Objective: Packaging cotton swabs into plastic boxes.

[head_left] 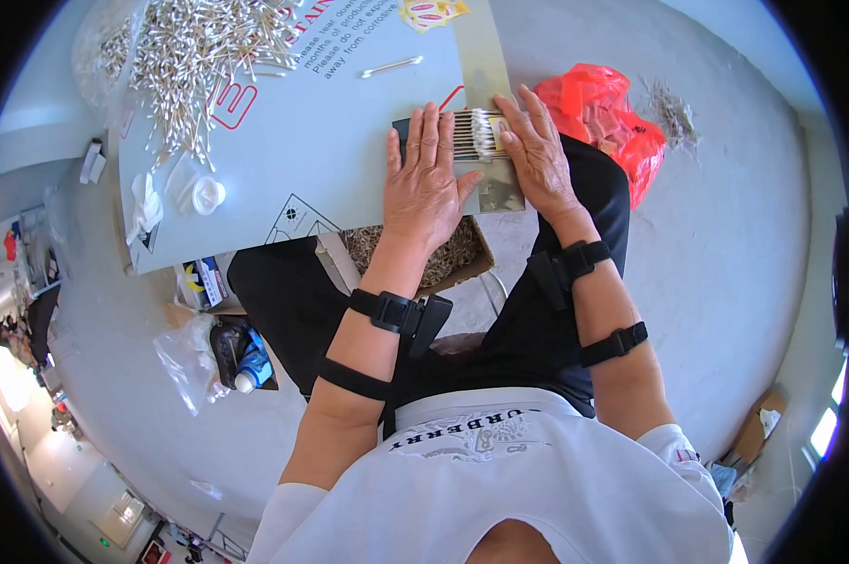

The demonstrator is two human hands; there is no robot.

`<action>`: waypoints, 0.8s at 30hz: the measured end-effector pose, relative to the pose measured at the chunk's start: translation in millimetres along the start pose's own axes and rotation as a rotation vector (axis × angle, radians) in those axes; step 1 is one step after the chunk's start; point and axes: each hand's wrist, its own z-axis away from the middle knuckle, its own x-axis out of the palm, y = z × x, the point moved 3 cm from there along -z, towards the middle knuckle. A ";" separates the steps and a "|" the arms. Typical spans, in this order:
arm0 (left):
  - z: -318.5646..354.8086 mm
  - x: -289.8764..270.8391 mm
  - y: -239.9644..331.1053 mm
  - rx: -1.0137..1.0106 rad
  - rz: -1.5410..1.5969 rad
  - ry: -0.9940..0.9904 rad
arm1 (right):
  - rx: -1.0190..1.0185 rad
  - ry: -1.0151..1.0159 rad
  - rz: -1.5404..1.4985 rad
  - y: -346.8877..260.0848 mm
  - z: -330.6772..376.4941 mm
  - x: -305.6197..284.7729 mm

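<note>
A neat row of slim swabs with fluffy white cotton tips [467,136] lies side by side near the right edge of the smooth, pale grey-blue tabletop [302,141], between the 2 bare hands. The left hand [429,169] lies flat, its 4 fingers straight and its thumb spread, clasping nothing, over the row's left end. The right hand [539,160] has its fingers extended and slightly apart at the row's right end; whether its thumb presses the swabs is hidden. Beyond, a bristling heap of loose swabs [199,56] spreads from crinkled clear plastic, and 1 single swab [391,67] lies alone. A glossy, crumpled red plastic bag [643,160] sits right of the table.
</note>
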 end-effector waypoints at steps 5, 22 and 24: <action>-2.8 1.3 7.4 0.022 0.014 -0.012 | -0.007 0.012 -0.001 1.2 -0.7 1.7; 2.8 3.3 13.4 0.042 0.033 -0.001 | 0.023 0.066 -0.019 0.7 0.4 4.0; 4.3 2.8 12.9 0.044 0.033 -0.008 | 0.025 0.082 -0.021 0.9 -0.1 4.2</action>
